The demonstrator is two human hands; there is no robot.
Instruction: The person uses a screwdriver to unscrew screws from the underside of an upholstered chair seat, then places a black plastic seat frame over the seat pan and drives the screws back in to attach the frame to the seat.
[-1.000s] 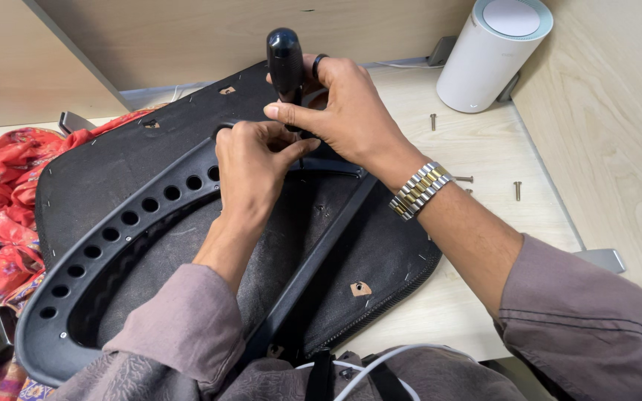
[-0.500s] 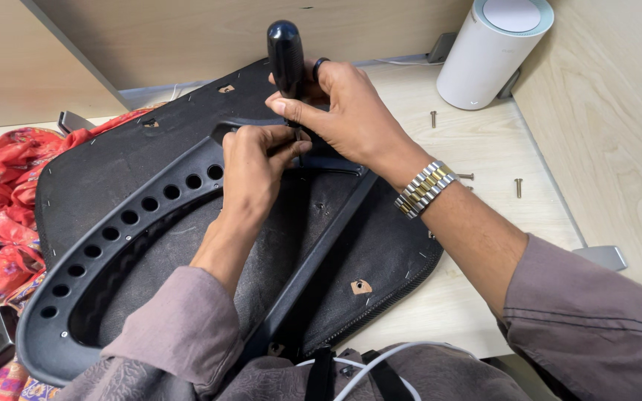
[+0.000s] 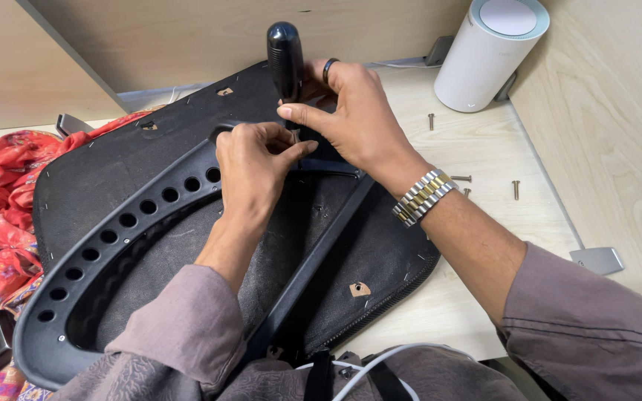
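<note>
gripping a screwdriver [image 3: 284, 59] — right hand [image 3: 358, 119]; screws [image 3: 461, 178] nearby.

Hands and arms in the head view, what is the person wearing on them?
Both hands are bare. The right hand has a dark ring on one finger and a metal link watch band in silver and gold at the wrist. Both arms have loose mauve-grey sleeves, pushed up the forearms. The left hand wears nothing.
</note>
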